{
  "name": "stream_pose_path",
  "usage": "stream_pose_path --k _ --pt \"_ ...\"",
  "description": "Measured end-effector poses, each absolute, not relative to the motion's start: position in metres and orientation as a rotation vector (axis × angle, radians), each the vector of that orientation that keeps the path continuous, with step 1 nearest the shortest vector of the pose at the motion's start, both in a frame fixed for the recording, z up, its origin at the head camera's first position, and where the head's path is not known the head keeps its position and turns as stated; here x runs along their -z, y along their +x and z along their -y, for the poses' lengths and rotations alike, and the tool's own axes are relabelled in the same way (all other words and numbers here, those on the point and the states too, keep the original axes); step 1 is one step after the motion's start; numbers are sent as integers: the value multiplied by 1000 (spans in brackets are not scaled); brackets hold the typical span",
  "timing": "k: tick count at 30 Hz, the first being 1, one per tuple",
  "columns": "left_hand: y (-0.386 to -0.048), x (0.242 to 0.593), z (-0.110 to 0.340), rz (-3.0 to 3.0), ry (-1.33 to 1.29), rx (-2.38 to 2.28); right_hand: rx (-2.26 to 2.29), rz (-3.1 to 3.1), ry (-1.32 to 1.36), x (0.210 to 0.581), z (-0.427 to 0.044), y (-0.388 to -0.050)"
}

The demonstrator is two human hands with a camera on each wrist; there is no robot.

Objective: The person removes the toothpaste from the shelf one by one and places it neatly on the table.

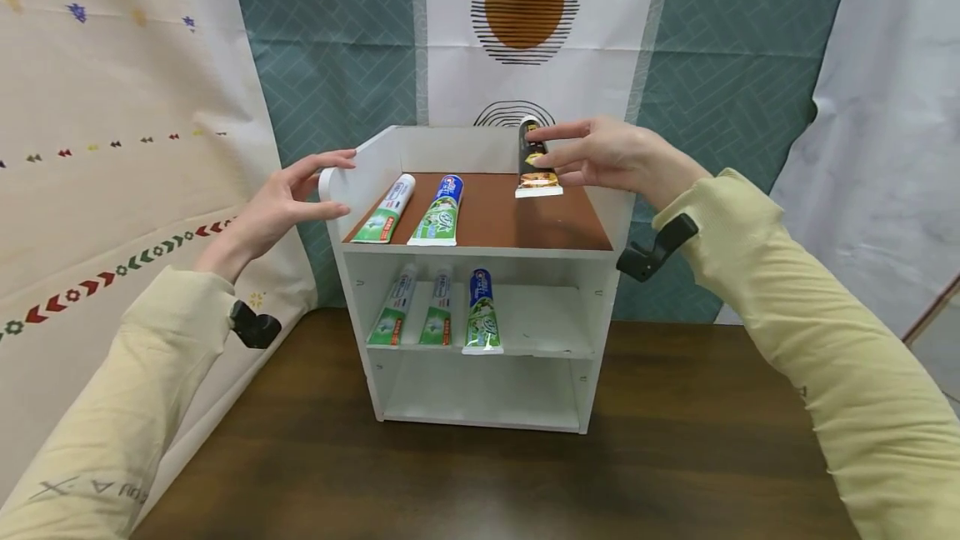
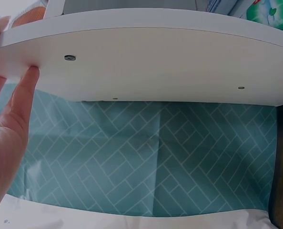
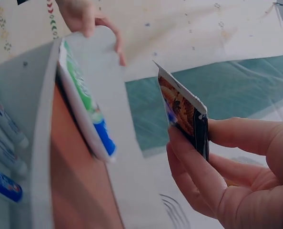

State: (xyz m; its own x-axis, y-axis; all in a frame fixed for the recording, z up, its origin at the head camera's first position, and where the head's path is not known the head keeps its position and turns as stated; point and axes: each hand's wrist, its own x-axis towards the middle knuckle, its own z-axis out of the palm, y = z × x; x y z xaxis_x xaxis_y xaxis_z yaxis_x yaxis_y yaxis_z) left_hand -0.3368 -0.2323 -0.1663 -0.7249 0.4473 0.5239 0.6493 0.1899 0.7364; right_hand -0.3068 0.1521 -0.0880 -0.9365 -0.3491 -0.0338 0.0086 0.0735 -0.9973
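Observation:
My right hand (image 1: 611, 155) pinches a black toothpaste tube (image 1: 531, 158) between thumb and fingers, above the right part of the shelf unit's brown top (image 1: 498, 219). The right wrist view shows its flat crimped end and a golden picture on the tube (image 3: 182, 112). Touching the upper edge of the unit's left side panel (image 1: 367, 173), my left hand (image 1: 281, 202) has its fingers and thumb extended. On the brown top lie a green-and-white toothpaste tube (image 1: 387, 211) and, to its right, a blue-and-green toothpaste tube (image 1: 441, 211).
The middle shelf (image 1: 543, 319) holds two green-and-white tubes (image 1: 393, 307) and a blue-and-green tube (image 1: 482, 311). Below it is the bottom shelf (image 1: 480, 390). The white unit stands on a dark wooden table (image 1: 675, 440), against a patterned teal cloth (image 1: 735, 65).

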Motion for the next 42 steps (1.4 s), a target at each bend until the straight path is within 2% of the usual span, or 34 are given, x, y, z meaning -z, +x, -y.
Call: stream_pose_path --k 9,21,29,42 --pt "-335 169 232 2273 -1058 1572 2088 -1983 -263 73 -197 -296" --pt "-335 174 234 2159 -1083 1749 2210 -1918 -72 89 -260 -296" --pt "-336 175 232 2108 -1087 1802 2186 -1972 -53 120 -294 -296" --pt "-338 175 228 2058 -1116 1838 1998 -2134 -78 197 -341 -295"
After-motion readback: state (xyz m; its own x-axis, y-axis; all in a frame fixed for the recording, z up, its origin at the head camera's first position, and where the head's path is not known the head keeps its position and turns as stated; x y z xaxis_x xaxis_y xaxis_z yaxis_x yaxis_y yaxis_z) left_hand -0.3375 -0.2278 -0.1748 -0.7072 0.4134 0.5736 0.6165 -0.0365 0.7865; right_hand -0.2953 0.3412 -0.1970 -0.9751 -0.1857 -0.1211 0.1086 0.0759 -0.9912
